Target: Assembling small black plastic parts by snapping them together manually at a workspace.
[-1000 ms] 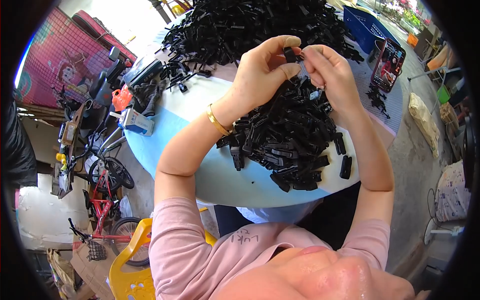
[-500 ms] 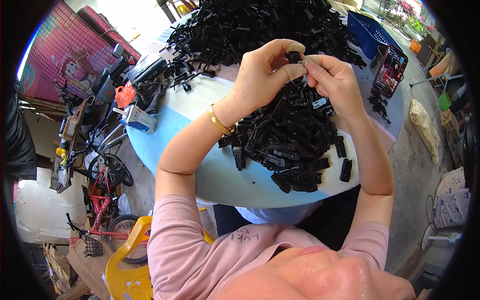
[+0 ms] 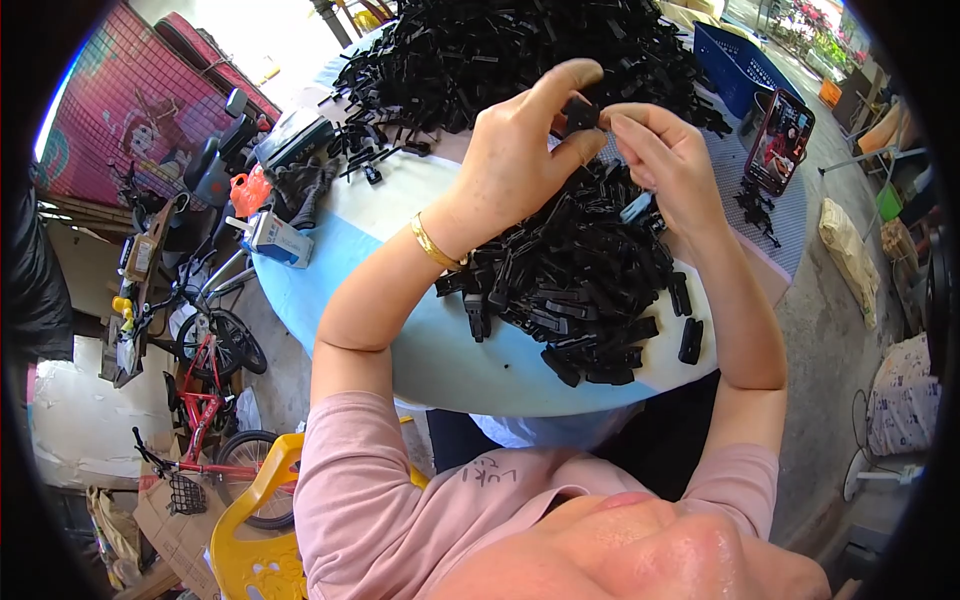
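Observation:
Above the table, my left hand (image 3: 510, 150) holds a small black plastic piece (image 3: 580, 116) between thumb and fingers, its index finger raised. Just to the right, my right hand (image 3: 670, 160) is closed in a pinch with its fingertips near that piece. Anything in the pinch is too small to make out. Beneath both hands lies a heap of black plastic clip-like parts (image 3: 560, 290), and a light blue piece (image 3: 636, 207) sits at its upper right. Farther back is a much bigger pile of black parts (image 3: 520, 60).
A blue basket (image 3: 735, 65) and a propped-up phone (image 3: 780, 142) stand at the table's right side. On the left edge are a white-and-blue box (image 3: 277, 240) and a dark glove-like item (image 3: 305, 185). A yellow chair (image 3: 255, 530) and a red bicycle (image 3: 205, 400) are on the left.
My left index finger has lifted away from the black piece, which now shows more. The right fingertips have shifted slightly, and the light blue piece below looks moved or blurred.

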`<action>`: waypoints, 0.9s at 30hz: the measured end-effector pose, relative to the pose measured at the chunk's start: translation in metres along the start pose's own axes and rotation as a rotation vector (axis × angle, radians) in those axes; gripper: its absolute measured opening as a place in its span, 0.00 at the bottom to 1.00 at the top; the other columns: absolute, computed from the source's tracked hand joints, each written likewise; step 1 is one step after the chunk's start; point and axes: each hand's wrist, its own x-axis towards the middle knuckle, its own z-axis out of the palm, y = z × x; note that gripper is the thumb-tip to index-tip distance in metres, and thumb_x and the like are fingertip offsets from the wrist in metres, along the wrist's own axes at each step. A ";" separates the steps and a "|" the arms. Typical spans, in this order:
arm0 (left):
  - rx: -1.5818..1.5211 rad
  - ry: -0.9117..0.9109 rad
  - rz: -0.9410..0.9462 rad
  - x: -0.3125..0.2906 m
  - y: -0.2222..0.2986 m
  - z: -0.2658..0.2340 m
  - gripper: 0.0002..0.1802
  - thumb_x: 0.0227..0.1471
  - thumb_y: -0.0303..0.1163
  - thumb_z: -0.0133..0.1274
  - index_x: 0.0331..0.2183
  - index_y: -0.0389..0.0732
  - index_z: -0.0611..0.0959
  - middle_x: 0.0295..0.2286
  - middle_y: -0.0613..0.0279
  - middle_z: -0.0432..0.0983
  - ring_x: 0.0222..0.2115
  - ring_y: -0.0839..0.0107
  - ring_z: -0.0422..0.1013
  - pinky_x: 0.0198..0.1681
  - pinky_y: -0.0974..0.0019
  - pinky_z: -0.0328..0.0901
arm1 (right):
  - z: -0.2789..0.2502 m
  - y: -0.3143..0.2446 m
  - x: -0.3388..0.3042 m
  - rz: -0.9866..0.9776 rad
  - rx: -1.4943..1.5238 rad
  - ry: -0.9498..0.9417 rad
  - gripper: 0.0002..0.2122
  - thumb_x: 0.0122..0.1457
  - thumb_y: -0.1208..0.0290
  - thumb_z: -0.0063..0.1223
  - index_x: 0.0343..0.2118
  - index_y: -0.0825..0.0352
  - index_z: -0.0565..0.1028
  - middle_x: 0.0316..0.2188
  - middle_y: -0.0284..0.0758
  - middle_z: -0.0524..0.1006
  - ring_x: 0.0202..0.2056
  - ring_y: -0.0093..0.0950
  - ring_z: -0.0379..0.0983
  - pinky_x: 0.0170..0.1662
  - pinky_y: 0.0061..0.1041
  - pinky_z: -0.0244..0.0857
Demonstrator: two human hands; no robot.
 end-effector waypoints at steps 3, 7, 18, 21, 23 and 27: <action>0.092 -0.015 0.044 -0.005 0.006 0.000 0.30 0.35 0.24 0.57 0.45 0.41 0.67 0.25 0.56 0.73 0.23 0.62 0.72 0.26 0.67 0.67 | 0.007 0.000 -0.002 -0.264 -0.122 0.065 0.09 0.51 0.74 0.53 0.35 0.70 0.73 0.24 0.27 0.73 0.23 0.12 0.65 0.27 0.10 0.61; 0.239 -0.027 0.185 -0.009 0.007 0.001 0.36 0.31 0.27 0.63 0.47 0.41 0.68 0.31 0.58 0.75 0.28 0.66 0.73 0.31 0.69 0.68 | 0.005 -0.004 -0.003 -0.218 -0.320 -0.015 0.09 0.49 0.79 0.54 0.35 0.69 0.74 0.27 0.29 0.75 0.28 0.15 0.69 0.34 0.13 0.64; -1.178 -0.599 -0.446 0.007 -0.025 -0.019 0.24 0.44 0.35 0.57 0.40 0.30 0.71 0.32 0.54 0.72 0.34 0.66 0.72 0.41 0.66 0.68 | -0.024 0.005 0.011 -0.142 0.341 -0.316 0.11 0.54 0.71 0.51 0.39 0.70 0.70 0.21 0.26 0.68 0.16 0.11 0.55 0.19 0.10 0.49; -1.259 -0.580 -0.496 0.003 -0.023 -0.010 0.19 0.46 0.33 0.55 0.37 0.31 0.71 0.30 0.55 0.72 0.33 0.65 0.73 0.40 0.65 0.69 | -0.026 0.003 0.010 -0.164 0.173 -0.311 0.12 0.53 0.70 0.52 0.39 0.70 0.70 0.22 0.26 0.68 0.17 0.10 0.55 0.19 0.11 0.50; -1.266 -0.572 -0.536 0.002 -0.022 -0.010 0.16 0.47 0.32 0.53 0.35 0.32 0.72 0.29 0.55 0.72 0.32 0.65 0.73 0.39 0.66 0.69 | -0.022 0.003 0.009 -0.199 0.070 -0.298 0.13 0.53 0.70 0.53 0.39 0.70 0.70 0.21 0.26 0.68 0.17 0.10 0.55 0.20 0.11 0.50; -1.134 -0.469 -0.528 0.002 -0.013 -0.010 0.08 0.46 0.27 0.54 0.27 0.34 0.73 0.24 0.63 0.72 0.27 0.74 0.72 0.34 0.72 0.69 | -0.013 0.001 0.007 -0.289 -0.098 -0.171 0.12 0.54 0.70 0.51 0.40 0.69 0.70 0.20 0.25 0.67 0.18 0.10 0.55 0.20 0.10 0.48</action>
